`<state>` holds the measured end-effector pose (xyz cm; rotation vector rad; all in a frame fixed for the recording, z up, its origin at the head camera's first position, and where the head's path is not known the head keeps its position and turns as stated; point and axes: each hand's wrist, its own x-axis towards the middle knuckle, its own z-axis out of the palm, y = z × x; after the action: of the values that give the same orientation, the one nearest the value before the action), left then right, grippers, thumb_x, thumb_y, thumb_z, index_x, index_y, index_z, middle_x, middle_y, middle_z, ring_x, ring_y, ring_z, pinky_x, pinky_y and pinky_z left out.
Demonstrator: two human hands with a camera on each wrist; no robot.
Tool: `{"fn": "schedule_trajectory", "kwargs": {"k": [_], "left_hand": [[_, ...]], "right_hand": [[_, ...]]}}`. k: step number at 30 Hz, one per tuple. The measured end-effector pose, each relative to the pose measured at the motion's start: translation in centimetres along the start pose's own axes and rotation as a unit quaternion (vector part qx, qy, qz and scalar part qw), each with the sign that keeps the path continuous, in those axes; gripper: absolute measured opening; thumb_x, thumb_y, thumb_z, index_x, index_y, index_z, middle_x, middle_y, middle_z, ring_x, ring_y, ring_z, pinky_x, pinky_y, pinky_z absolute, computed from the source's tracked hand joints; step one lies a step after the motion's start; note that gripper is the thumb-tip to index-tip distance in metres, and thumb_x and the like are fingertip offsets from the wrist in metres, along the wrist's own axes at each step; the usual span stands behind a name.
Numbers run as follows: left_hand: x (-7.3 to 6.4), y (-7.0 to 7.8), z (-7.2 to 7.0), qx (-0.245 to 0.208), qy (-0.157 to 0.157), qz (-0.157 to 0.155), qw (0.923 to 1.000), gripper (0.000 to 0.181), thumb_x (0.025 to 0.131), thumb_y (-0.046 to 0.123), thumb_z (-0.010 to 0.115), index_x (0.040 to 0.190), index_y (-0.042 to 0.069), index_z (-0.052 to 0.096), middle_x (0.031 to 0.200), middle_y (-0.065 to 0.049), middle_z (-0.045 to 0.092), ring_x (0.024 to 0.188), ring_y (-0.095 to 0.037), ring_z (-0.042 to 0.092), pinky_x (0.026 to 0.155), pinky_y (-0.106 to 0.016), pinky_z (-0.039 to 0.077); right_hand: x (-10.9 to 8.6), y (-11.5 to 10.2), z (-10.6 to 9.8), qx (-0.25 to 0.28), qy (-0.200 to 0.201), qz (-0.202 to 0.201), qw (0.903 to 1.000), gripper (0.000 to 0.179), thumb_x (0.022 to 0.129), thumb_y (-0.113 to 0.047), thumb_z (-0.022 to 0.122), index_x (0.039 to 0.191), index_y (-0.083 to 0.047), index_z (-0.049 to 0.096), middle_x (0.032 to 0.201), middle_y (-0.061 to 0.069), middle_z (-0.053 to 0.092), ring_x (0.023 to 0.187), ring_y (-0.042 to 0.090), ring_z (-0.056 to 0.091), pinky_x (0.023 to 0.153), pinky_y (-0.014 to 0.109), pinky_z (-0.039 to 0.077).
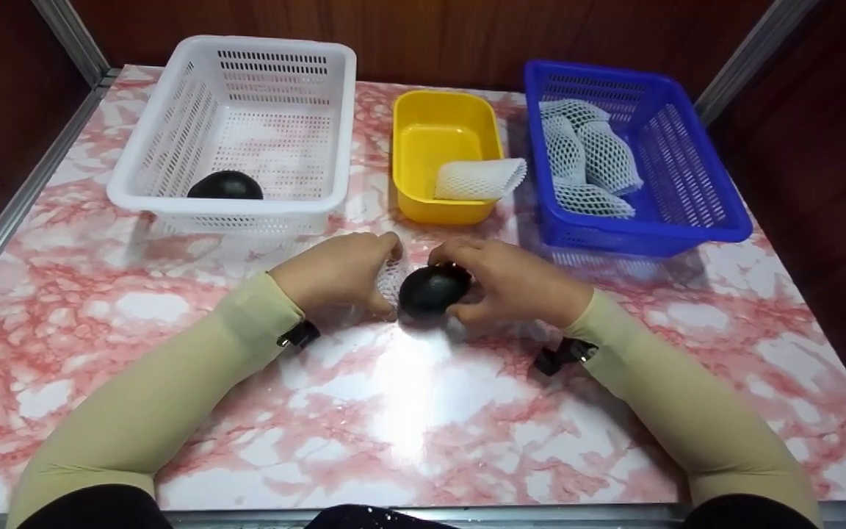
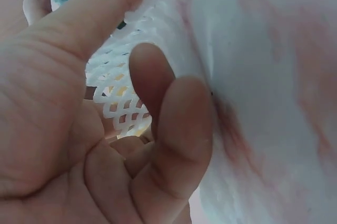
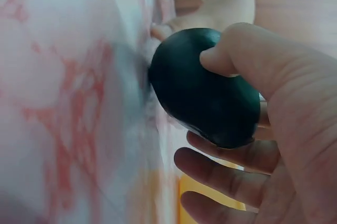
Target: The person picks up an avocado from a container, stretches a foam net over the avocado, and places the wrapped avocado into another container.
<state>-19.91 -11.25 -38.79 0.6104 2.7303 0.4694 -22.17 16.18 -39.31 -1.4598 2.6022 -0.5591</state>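
My right hand [image 1: 507, 283] grips a dark, glossy, egg-shaped avocado [image 1: 423, 294] over the middle of the table. In the right wrist view the thumb presses on one side of the avocado [image 3: 200, 87], with fingers behind it. My left hand [image 1: 338, 272] holds a white foam net sleeve [image 1: 390, 283] just left of the avocado. The left wrist view shows the foam net [image 2: 126, 98] between the thumb and the curled fingers. The sleeve's mouth faces the avocado's left end, and the left hand partly hides the sleeve.
A white basket [image 1: 232, 204] at the back left contains another avocado [image 1: 226, 185]. Behind the hands stands a yellow bin [image 1: 445, 213] with a foam net sleeve [image 1: 478, 178] over its rim. At the back right, a blue basket [image 1: 636, 231] contains several net-wrapped pieces [image 1: 609, 154].
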Motion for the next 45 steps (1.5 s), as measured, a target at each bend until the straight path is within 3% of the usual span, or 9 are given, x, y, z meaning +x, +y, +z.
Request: {"fn": "schedule_trajectory", "kwargs": {"k": [8, 14, 18, 25, 29, 33, 37, 42, 45], "left_hand": [[0.2, 0.2, 0.2, 0.004, -0.001, 0.004, 1.0, 0.072, 0.078, 0.036, 0.095, 0.136, 0.014, 0.059, 0.119, -0.009, 0.072, 0.107, -0.031, 0.07, 0.103, -0.049, 0.058], [0.2, 0.0, 0.3, -0.014, 0.014, 0.03, 0.9994, 0.067, 0.074, 0.031, 0.097, 0.127, 0.012, 0.059, 0.113, -0.009, 0.072, 0.102, -0.032, 0.07, 0.098, -0.05, 0.058], [0.1, -0.1, 0.3, -0.024, 0.012, 0.037, 0.999, 0.072, 0.072, 0.033, 0.1, 0.127, 0.01, 0.059, 0.115, -0.011, 0.074, 0.106, -0.033, 0.071, 0.102, -0.05, 0.057], [0.0, -0.1, 0.0, -0.031, 0.008, 0.038, 0.9988, 0.074, 0.075, 0.036, 0.1, 0.129, 0.011, 0.057, 0.116, -0.009, 0.073, 0.106, -0.031, 0.07, 0.102, -0.049, 0.057], [-0.3, 0.2, -0.5, -0.032, 0.016, 0.05, 0.9981, 0.082, 0.078, 0.044, 0.099, 0.139, 0.014, 0.053, 0.119, -0.009, 0.074, 0.107, -0.029, 0.071, 0.102, -0.05, 0.058], [-0.9, 0.4, -1.1, -0.021, 0.041, 0.062, 0.997, 0.11, 0.074, 0.046, 0.101, 0.162, 0.018, 0.04, 0.144, -0.015, 0.066, 0.118, -0.031, 0.069, 0.111, -0.052, 0.057], [-1.3, 0.1, -1.2, 0.027, 0.049, 0.073, 0.9958, 0.126, 0.072, 0.039, 0.103, 0.172, 0.019, 0.03, 0.158, -0.021, 0.053, 0.129, -0.038, 0.064, 0.117, -0.055, 0.053], [-0.4, -0.3, -0.6, 0.074, 0.042, 0.069, 0.994, 0.104, 0.081, 0.031, 0.097, 0.166, 0.006, 0.042, 0.158, -0.02, 0.058, 0.141, -0.04, 0.058, 0.128, -0.054, 0.04], [0.1, -0.4, -0.4, 0.083, 0.055, 0.075, 0.9922, 0.074, 0.088, 0.032, 0.091, 0.149, 0.003, 0.061, 0.144, -0.019, 0.069, 0.128, -0.04, 0.063, 0.119, -0.052, 0.043]], "right_hand": [[-0.2, -0.3, 0.9, -0.024, 0.062, -0.012, 0.9977, 0.065, 0.082, -0.033, 0.091, 0.138, -0.017, 0.062, 0.13, 0.005, 0.072, 0.11, 0.024, 0.071, 0.105, 0.043, 0.062], [0.2, -0.5, 1.4, -0.062, 0.148, -0.032, 0.9865, 0.065, 0.083, -0.033, 0.092, 0.137, -0.012, 0.062, 0.122, 0.007, 0.072, 0.099, 0.026, 0.073, 0.094, 0.042, 0.065], [0.6, -0.8, 2.0, -0.074, 0.171, -0.03, 0.982, 0.064, 0.085, -0.034, 0.092, 0.138, -0.011, 0.063, 0.121, 0.008, 0.071, 0.099, 0.028, 0.072, 0.093, 0.043, 0.065], [0.8, -1.0, 2.4, -0.09, 0.154, -0.008, 0.9839, 0.065, 0.087, -0.037, 0.091, 0.141, -0.014, 0.062, 0.12, 0.009, 0.069, 0.102, 0.03, 0.071, 0.098, 0.047, 0.064], [0.9, -1.2, 2.2, -0.09, 0.138, 0.005, 0.9863, 0.066, 0.088, -0.038, 0.09, 0.141, -0.013, 0.061, 0.12, 0.011, 0.069, 0.104, 0.031, 0.071, 0.1, 0.049, 0.063], [1.1, -1.4, 1.8, -0.088, 0.118, 0.029, 0.9887, 0.066, 0.09, -0.039, 0.089, 0.142, -0.012, 0.059, 0.122, 0.012, 0.07, 0.107, 0.033, 0.071, 0.102, 0.05, 0.063], [1.2, -1.4, 1.5, -0.091, 0.105, 0.043, 0.9894, 0.065, 0.092, -0.042, 0.087, 0.141, -0.01, 0.059, 0.121, 0.013, 0.072, 0.107, 0.034, 0.073, 0.102, 0.05, 0.063], [1.2, -1.3, 1.3, -0.085, 0.09, 0.063, 0.9904, 0.061, 0.096, -0.051, 0.082, 0.137, -0.011, 0.059, 0.114, 0.011, 0.075, 0.098, 0.031, 0.074, 0.093, 0.048, 0.065], [1.1, -1.3, 1.2, -0.08, 0.081, 0.07, 0.991, 0.062, 0.097, -0.053, 0.08, 0.138, -0.012, 0.059, 0.113, 0.01, 0.076, 0.094, 0.031, 0.074, 0.09, 0.048, 0.065]]}}
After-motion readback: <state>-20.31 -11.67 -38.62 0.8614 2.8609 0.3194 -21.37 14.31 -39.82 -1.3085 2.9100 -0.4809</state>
